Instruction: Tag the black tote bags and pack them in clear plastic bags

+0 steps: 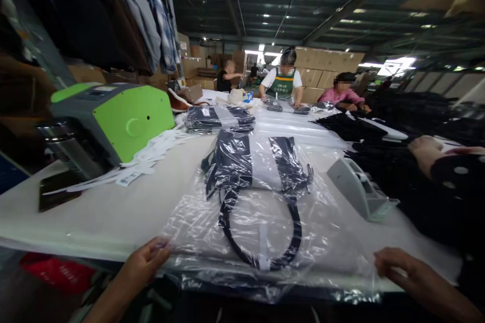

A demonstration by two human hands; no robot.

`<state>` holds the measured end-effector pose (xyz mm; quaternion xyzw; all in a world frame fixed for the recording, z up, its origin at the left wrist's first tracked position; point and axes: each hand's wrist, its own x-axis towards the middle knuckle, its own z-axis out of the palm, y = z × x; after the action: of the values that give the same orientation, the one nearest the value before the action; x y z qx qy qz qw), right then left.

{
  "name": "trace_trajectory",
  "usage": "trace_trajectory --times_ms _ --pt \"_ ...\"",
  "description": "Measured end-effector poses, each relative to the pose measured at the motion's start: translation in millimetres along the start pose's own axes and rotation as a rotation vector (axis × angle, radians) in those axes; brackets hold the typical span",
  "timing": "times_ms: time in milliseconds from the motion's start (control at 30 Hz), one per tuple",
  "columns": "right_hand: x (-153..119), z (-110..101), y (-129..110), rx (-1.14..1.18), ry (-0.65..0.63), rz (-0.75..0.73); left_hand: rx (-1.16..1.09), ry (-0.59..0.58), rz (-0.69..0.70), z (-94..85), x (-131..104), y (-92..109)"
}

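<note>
A clear plastic bag lies across the table in front of me, its open-looking edge hanging over the near side. Inside it is a black handbag with a white paper band around its middle and a curved handle looping towards me. My left hand pinches the near left corner of the plastic bag between thumb and fingers. At the near right corner, my right hand has its fingers curled closed on the plastic edge.
A grey tape dispenser stands to the right, beside heaped black goods and a co-worker's hand. On the left are a green machine, a flask, a phone and white labels. Packed bags lie behind.
</note>
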<state>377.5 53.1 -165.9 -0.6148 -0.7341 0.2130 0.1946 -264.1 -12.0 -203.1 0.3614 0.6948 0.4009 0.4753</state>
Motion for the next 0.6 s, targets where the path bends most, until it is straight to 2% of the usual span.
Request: trace_trajectory --times_ms 67,100,167,200,233,267,367,400,500,600 --pt "-8.5 -1.0 -2.5 -0.059 0.085 0.064 -0.122 0.072 -0.062 4.4 -5.1 -7.2" --pt "-11.3 -4.2 -12.2 -0.075 0.122 0.092 -0.181 0.095 -0.080 6.6 -8.8 -8.9" --pt "-15.9 -11.6 -49.0 -0.041 0.166 0.111 -0.255 0.109 -0.091 10.6 -17.4 -7.8" --pt "-18.2 -13.4 -74.8 0.014 0.125 0.098 -0.278 0.108 -0.079 12.5 -21.7 -5.3" --pt "-20.6 -12.4 -103.8 0.093 0.031 0.074 -0.300 0.106 -0.060 14.4 -25.7 -2.1" --pt "-22.8 -7.7 -134.0 0.198 -0.117 0.003 -0.329 0.120 -0.039 16.3 -29.1 1.5" --pt "-26.4 30.1 -215.2 0.435 -0.616 -0.264 -0.469 0.221 0.029 22.1 -36.4 10.1" --pt "-25.9 48.4 -234.9 0.478 -0.725 -0.347 -0.507 0.252 0.039 24.4 -38.3 11.1" --pt "-19.4 101.3 -271.6 0.456 -0.785 -0.532 -0.568 0.261 -0.011 31.4 -43.2 8.1" --pt "-5.0 129.0 -293.8 0.472 -0.714 -0.648 -0.570 0.239 -0.039 35.9 -45.2 0.8"
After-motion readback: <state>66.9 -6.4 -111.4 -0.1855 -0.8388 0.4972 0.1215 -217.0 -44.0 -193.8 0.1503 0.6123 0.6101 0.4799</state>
